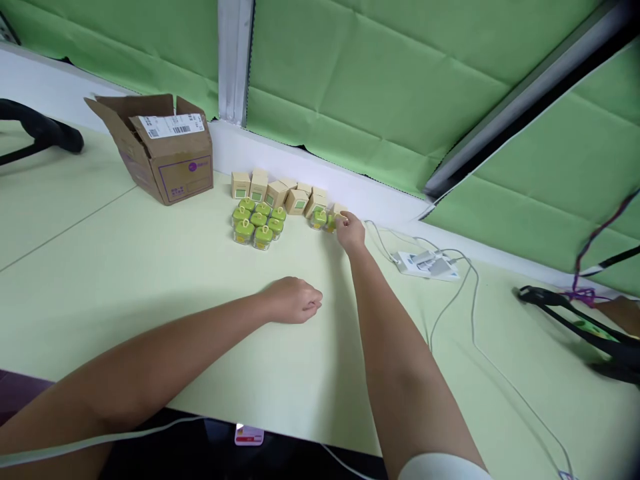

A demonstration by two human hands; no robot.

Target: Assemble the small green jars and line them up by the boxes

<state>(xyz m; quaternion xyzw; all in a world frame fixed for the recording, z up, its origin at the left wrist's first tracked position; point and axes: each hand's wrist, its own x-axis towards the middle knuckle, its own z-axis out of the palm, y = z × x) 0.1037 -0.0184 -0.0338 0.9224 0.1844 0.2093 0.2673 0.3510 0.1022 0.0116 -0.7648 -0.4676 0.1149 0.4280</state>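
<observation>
My right hand (350, 232) reaches to the back of the table, its fingers closed at a small green-lidded jar (331, 223) that they partly cover. Another green-lidded jar (319, 219) stands just left of it. My left hand (293, 300) rests on the table nearer to me, curled into a fist with nothing visible in it. To its upper left, several clear jars with green lids and pale ring handles (259, 219) stand close together. Behind the jars, several small tan cartons (275, 195) form an uneven row along the wall; one is partly hidden by my right hand.
An open cardboard box (183, 175) stands at the back left. On the right lies a white power strip (427, 265) with plugs, its cables running across the table (300, 387). A black-framed object (575, 320) sits at the far right, with a person's hand (620, 313) beside it.
</observation>
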